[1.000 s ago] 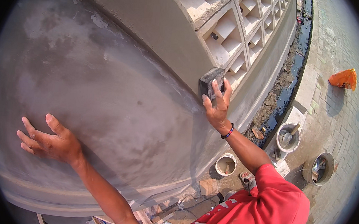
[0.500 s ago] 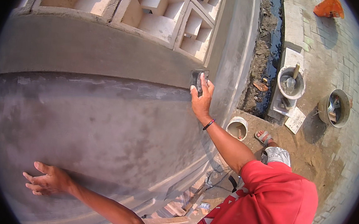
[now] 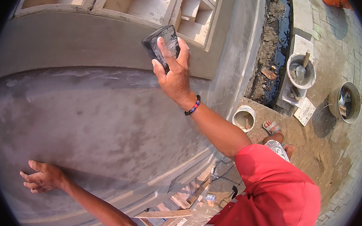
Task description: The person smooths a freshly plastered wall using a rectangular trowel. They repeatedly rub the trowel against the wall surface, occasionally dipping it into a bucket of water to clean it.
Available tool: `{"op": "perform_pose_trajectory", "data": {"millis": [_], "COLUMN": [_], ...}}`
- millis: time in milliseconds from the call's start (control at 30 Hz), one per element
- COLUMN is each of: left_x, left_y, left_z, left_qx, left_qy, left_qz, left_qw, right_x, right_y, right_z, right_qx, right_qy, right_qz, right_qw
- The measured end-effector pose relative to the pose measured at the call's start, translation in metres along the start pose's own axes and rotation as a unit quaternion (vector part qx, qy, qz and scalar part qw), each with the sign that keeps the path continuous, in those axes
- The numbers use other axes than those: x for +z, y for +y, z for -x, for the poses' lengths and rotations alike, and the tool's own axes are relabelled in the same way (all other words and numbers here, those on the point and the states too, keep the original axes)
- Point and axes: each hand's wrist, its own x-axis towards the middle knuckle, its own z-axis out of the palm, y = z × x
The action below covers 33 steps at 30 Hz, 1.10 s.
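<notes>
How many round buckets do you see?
3. A small white bucket near the sandalled foot, a bucket with a trowel beside the ditch, and a third bucket with things inside, farther right. The person's body may hide more.

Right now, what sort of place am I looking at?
Probably an outdoor building site: a smooth grey wall with pale openwork blocks above it, a bucket with a trowel in it, and an open ditch beside the paving.
</notes>
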Motion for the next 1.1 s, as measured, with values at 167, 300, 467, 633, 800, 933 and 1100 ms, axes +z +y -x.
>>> {"op": "perform_pose_trajectory", "data": {"millis": [167,300,467,633,800,933,1100], "left_x": [0.004,0.003,-0.001,0.004,-0.003,-0.001,-0.006], "left_y": [-0.007,-0.004,-0.004,-0.011,0.004,0.002,0.010], "left_z": [-0.007,-0.005,-0.004,-0.003,-0.002,0.000,0.002], "left_qx": [0.025,0.024,0.032,0.027,0.027,0.029,0.021], "left_qy": [0.009,0.006,0.009,0.016,0.023,0.023,0.009], "left_qz": [-0.012,-0.018,-0.014,-0.029,-0.021,-0.027,-0.008], "left_qw": [1.000,1.000,0.999,0.999,0.999,0.999,1.000], "right_x": [-0.050,-0.033,0.017,0.010,-0.032,-0.009,0.036], "right_y": [0.115,0.087,-0.069,-0.043,0.061,0.024,-0.078], "right_z": [0.076,0.069,-0.027,-0.020,0.045,0.031,-0.059], "right_qx": [0.279,0.264,-0.066,-0.112,0.197,0.129,-0.073], "right_qy": [0.043,0.038,-0.054,-0.064,0.007,0.017,-0.007], "right_qz": [0.074,0.053,-0.023,-0.011,0.010,0.028,-0.032], "right_qw": [0.956,0.962,0.996,0.992,0.980,0.991,0.997]}}
